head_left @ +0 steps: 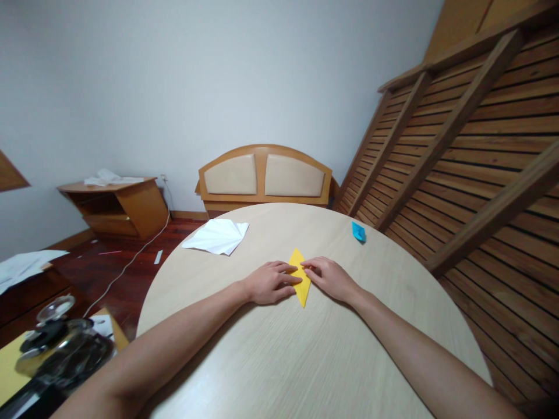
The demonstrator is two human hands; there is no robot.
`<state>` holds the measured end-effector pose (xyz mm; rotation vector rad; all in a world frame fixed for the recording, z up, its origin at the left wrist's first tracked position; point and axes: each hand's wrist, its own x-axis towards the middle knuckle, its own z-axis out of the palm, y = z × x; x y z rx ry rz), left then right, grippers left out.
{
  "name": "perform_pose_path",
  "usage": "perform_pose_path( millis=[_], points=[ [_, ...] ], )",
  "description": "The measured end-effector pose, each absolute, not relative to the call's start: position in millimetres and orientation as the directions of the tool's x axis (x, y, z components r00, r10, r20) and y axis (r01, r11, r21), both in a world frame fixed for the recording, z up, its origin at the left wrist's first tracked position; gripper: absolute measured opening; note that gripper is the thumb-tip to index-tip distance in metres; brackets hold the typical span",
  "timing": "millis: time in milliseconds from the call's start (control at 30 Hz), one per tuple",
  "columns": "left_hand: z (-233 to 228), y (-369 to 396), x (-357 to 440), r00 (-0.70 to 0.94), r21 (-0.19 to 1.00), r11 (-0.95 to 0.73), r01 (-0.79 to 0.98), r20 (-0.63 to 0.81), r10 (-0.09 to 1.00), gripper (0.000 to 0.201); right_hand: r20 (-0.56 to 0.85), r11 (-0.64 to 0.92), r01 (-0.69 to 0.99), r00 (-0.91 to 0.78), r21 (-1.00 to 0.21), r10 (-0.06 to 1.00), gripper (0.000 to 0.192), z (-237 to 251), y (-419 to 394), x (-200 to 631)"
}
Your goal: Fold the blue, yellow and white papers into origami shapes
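A yellow folded paper (303, 294) in a narrow diamond shape lies on the round table (279, 361), its long points toward and away from me. My left hand (271, 283) rests on its left side, fingers stretched out and slightly apart over the paper. At the right edge, my right hand (332, 278) has its thumb and bent fingers drawn together on the paper; the fingertips partly hide that edge. Farther off to the right sits a small blue folded paper (358, 232). A creased white paper sheet (217, 236) lies on the table's far left.
Beyond the table stands a wooden headboard (261, 180) with two cream panels. Wooden slats (454, 151) lean along the right. To the left are a low cabinet (137, 209), a white cable (135, 256) on the floor and a glass pot (72, 349) near my left arm.
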<state>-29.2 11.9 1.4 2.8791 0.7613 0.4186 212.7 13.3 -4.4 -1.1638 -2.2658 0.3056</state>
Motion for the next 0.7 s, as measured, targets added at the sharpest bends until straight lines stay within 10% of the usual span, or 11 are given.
perform_pose_path(
  millis=[700],
  points=[
    [2.1, 12.1, -26.4, 0.633, 0.353, -0.672, 0.651, 0.237, 0.737, 0.049, 0.315, 0.522, 0.689, -0.416, -0.503, 0.853, 0.022, -0.8, 7.0, 208.3]
  ],
)
